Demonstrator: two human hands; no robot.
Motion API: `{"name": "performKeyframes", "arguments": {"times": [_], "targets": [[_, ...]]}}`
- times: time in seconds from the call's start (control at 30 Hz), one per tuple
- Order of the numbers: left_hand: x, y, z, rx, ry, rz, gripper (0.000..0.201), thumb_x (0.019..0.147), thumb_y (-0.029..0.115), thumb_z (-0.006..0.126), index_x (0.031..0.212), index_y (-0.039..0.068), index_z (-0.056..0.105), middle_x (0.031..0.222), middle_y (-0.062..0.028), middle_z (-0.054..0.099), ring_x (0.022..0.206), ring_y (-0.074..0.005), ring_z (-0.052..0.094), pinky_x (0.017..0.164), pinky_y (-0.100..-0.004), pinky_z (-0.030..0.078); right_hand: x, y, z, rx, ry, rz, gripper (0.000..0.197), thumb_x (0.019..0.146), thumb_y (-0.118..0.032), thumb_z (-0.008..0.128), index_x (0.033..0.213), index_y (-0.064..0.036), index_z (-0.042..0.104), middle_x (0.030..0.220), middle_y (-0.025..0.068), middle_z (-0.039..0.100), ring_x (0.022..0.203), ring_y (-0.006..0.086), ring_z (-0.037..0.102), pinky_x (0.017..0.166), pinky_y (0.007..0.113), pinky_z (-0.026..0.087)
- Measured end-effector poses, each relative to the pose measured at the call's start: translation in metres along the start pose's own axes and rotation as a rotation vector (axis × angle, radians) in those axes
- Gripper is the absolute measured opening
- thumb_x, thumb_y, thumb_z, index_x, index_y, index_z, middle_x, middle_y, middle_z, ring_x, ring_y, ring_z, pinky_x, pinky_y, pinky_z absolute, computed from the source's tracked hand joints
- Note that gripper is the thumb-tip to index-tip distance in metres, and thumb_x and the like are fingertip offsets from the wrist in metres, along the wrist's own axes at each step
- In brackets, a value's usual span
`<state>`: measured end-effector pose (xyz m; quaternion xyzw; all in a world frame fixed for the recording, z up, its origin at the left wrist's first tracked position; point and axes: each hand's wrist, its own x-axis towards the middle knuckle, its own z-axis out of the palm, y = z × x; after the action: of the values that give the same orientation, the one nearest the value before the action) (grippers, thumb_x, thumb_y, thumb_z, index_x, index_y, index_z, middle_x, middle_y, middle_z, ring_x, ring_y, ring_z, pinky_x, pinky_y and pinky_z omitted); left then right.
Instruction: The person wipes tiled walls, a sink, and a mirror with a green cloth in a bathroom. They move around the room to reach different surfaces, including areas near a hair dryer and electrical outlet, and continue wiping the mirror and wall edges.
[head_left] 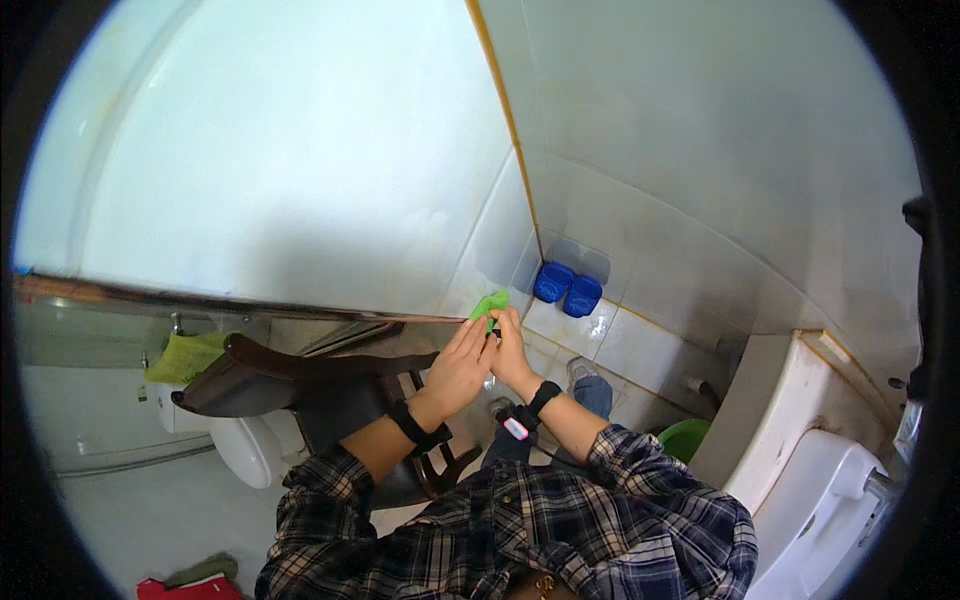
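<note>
My left hand [460, 365] and right hand [508, 350] together, pinching a green cloth [489, 305] against the mirror's [250, 200] lower corner for wiping; chair [300, 385] below

My left hand [458, 365] and right hand [510, 350] meet, touching, at a crumpled green cloth [489, 305] against the tiled white wall [640, 200]. Two blue plastic slippers [566, 288] lie on the floor just right of the cloth. A dark wooden chair [300, 385] stands left, below my hands; a white ceramic toilet [820, 500] sits far right.
</note>
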<state>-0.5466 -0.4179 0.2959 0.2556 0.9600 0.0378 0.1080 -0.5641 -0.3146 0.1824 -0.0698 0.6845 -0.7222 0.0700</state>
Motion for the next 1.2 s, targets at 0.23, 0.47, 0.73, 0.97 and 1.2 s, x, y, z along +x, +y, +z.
{"name": "performKeyframes", "arguments": {"times": [0.23, 0.47, 0.73, 0.97, 1.2], "targets": [[0.009, -0.049, -0.094, -0.091, 0.191, -0.033, 0.048, 0.083, 0.009, 0.06, 0.129, -0.003, 0.053, 0.138, -0.0235, 0.048, 0.137, -0.0327, 0.038, 0.115, -0.0469, 0.027, 0.075, -0.105, 0.016, -0.169, 0.041, -0.174, 0.033, 0.079, 0.004, 0.063, 0.11, 0.0002, 0.051, 0.114, 0.0194, 0.049, 0.106, 0.0343, 0.051, 0.088, 0.037, 0.045], [-0.049, -0.085, -0.152, 0.055, 0.555, -0.007, 0.05, 0.087, 0.009, 0.053, 0.136, 0.001, 0.049, 0.146, -0.0136, 0.043, 0.14, -0.0253, 0.034, 0.117, -0.0443, 0.024, 0.091, -0.202, 0.073, -0.377, 0.141, -0.573, 0.037, 0.077, 0.0, 0.07, 0.109, -0.0016, 0.052, 0.115, 0.0216, 0.05, 0.108, 0.0386, 0.05, 0.09, 0.044, 0.044], [-0.059, -0.125, -0.225, -0.156, 1.02, 0.037, 0.066, 0.081, 0.005, 0.059, 0.143, -0.002, 0.037, 0.153, -0.02, 0.03, 0.14, -0.0385, 0.031, 0.113, -0.0516, 0.028, 0.126, -0.316, 0.117, -0.651, 0.336, -1.103, 0.041, 0.071, 0.001, 0.07, 0.111, -0.0064, 0.065, 0.122, 0.0167, 0.048, 0.11, 0.0344, 0.048, 0.093, 0.042, 0.041], [-0.07, -0.103, -0.192, -0.371, 0.976, 0.028, 0.073, 0.078, 0.007, 0.062, 0.143, -0.006, 0.032, 0.148, -0.0314, 0.026, 0.137, -0.0491, 0.027, 0.113, -0.0551, 0.026, 0.09, -0.316, 0.099, -1.139, 0.124, -1.266, 0.024, 0.076, -0.01, 0.064, 0.1, -0.0069, 0.067, 0.129, 0.009, 0.052, 0.119, 0.0269, 0.046, 0.098, 0.042, 0.037], [-0.057, -0.11, -0.234, -0.302, 1.18, 0.063, 0.07, 0.078, 0.008, 0.062, 0.141, -0.006, 0.033, 0.147, -0.0321, 0.027, 0.135, -0.0494, 0.03, 0.111, -0.0551, 0.027, 0.109, -0.388, 0.095, -1.34, 0.118, -1.371, 0.037, 0.078, -0.011, 0.062, 0.113, -0.0025, 0.064, 0.134, 0.011, 0.05, 0.124, 0.026, 0.046, 0.098, 0.04, 0.036]]}}
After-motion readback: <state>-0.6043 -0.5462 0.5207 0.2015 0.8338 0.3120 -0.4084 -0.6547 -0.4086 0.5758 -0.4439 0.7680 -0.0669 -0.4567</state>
